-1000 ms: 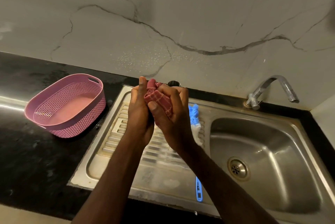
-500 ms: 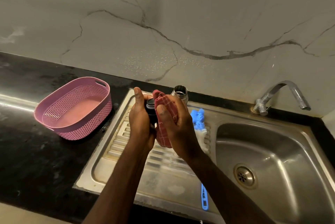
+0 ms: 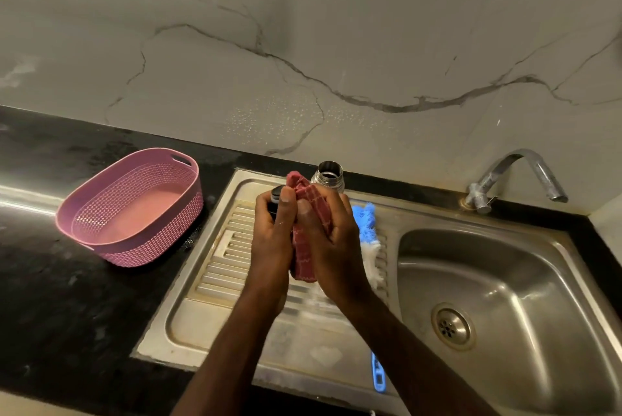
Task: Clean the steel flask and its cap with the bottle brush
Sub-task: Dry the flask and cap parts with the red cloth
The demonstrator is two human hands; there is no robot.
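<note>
Above the ribbed steel drainboard (image 3: 215,267), the left hand (image 3: 272,237) grasps the dark cap (image 3: 275,196), fingers curled round it, apparently to steady it for wiping. Pressed against it, the right hand (image 3: 331,240) clutches a red checked cloth (image 3: 304,247), soft and crumpled, which hangs down between the two palms. Just beyond the right hand's knuckles the steel flask (image 3: 329,177) stands upright and uncapped, its round polished mouth open, likely left to drain. To the outer side of the right hand lies the bottle brush (image 3: 367,230), blue and white bristles shaggy, its blue handle emerging under the right forearm; it appears set aside. Well out past the left hand sits a pink perforated basket (image 3: 131,210).
</note>
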